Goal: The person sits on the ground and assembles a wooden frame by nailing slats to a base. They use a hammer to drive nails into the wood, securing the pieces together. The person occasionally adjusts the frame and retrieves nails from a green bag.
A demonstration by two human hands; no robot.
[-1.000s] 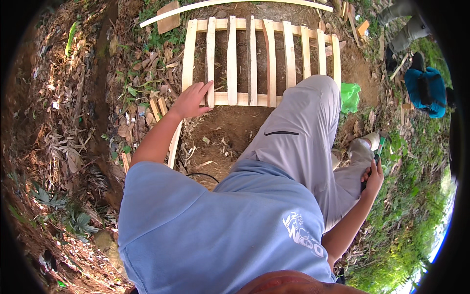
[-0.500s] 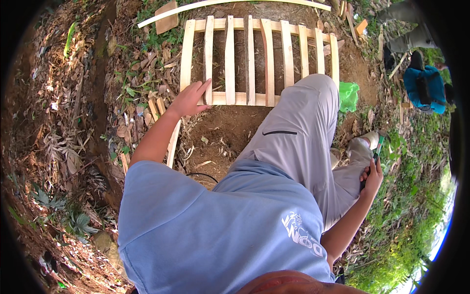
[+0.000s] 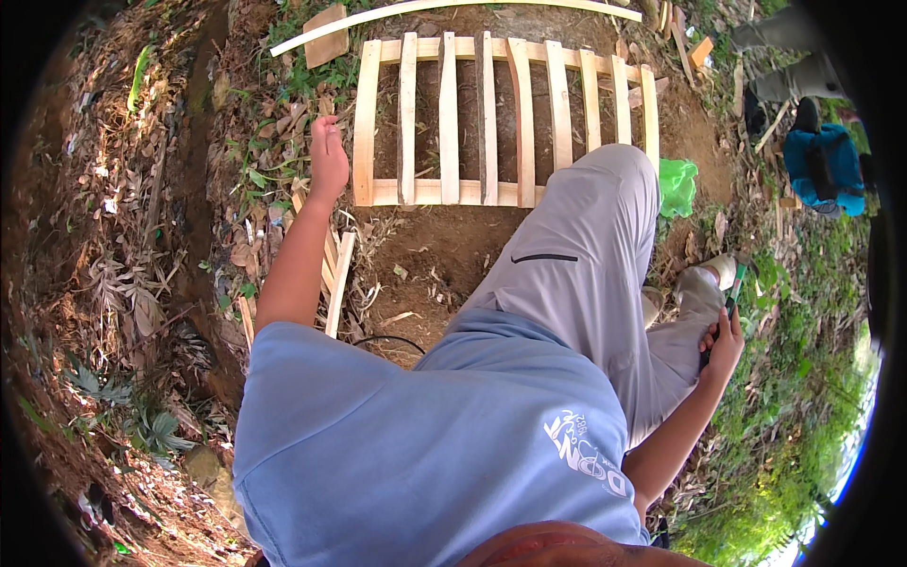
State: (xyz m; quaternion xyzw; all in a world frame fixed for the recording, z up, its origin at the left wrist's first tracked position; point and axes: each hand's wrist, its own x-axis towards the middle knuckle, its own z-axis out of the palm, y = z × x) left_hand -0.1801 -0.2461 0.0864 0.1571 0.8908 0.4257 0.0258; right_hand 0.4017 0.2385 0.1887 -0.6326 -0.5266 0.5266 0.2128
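Note:
A pale wooden slatted frame (image 3: 447,123) lies on the soil in front of me, its several upright slats crossing a far rail and a near rail. My left hand (image 3: 329,159) is just left of the frame's outermost slat, apart from it, with fingers stretched out and nothing seen in them. Down at my right side, beside my shoe, my right hand (image 3: 724,345) is closed round a green and black tool (image 3: 737,282). Its fingers and my leg hide part of the tool, so its kind does not show. My bent knee covers the frame's near right corner.
A long thin wooden strip (image 3: 453,6) and a flat brown board (image 3: 326,38) lie beyond the frame. Loose wood pieces (image 3: 338,283) are below my left forearm. A green plastic bag (image 3: 676,187) sits right of my knee. Another person's legs (image 3: 789,66) and a teal bag (image 3: 822,165) are at far right.
My left hand has come off the slat near the frame's near left corner and moved up and left, outside the frame. My right hand still holds the tool in about the same place.

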